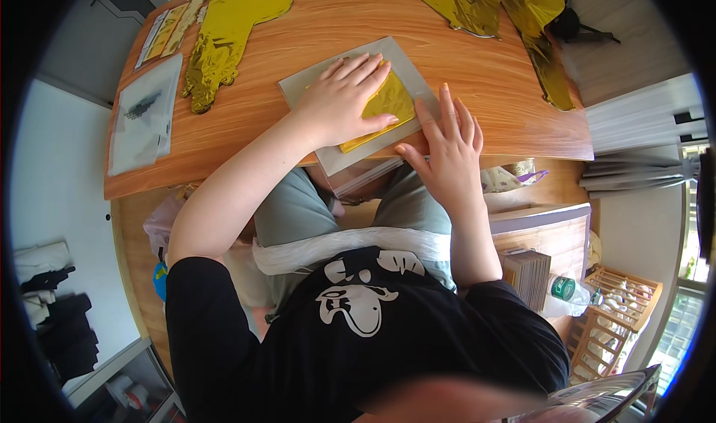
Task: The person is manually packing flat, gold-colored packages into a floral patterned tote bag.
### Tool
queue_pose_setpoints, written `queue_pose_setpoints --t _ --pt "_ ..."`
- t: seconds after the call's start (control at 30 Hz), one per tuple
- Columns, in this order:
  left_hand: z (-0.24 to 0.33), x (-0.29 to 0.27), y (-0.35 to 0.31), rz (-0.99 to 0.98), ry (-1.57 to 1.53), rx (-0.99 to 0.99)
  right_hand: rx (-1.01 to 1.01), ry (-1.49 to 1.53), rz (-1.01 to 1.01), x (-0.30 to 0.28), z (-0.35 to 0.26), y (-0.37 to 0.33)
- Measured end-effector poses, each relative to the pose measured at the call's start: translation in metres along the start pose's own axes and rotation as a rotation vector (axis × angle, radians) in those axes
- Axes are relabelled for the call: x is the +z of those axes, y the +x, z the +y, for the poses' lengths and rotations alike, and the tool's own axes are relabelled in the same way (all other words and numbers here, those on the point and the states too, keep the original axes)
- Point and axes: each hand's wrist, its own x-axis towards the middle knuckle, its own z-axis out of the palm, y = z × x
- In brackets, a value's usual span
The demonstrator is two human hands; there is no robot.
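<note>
A greyish see-through plastic bag point(394, 50) lies at a slant by the table's front edge, its near end with a seal strip hanging over the edge above my lap. Within its outline is a folded piece of gold foil point(395, 102), flat and roughly rectangular; I cannot tell whether it is inside the bag or on top. My left hand point(343, 98) lies flat over the foil and the bag's left part, fingers stretched out, hiding some of both. Along the bag's right side rests my right hand point(447, 139), its fingers spread and nothing in them.
Flat gold foil balloons point(231, 27) lie at the table's far left, with more gold foil point(477, 9) at the far right. Clear plastic bags point(145, 117) sit on the left edge. Below right are a bottle point(570, 289), a cardboard stack point(526, 274) and a wooden rack point(623, 296).
</note>
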Motion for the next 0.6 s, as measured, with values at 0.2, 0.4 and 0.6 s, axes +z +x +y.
queue_pose_setpoints --t 0.2,0.4,0.6 --pt "0.000 -0.003 0.002 -0.011 -0.002 0.000 0.003 0.052 0.027 -0.002 -0.001 0.005" --pt "0.001 -0.003 0.001 -0.015 -0.004 -0.001 -0.026 0.051 0.053 0.000 0.006 -0.008" --pt "0.000 -0.001 -0.001 -0.018 0.006 -0.011 -0.081 -0.011 0.026 -0.014 0.018 -0.013"
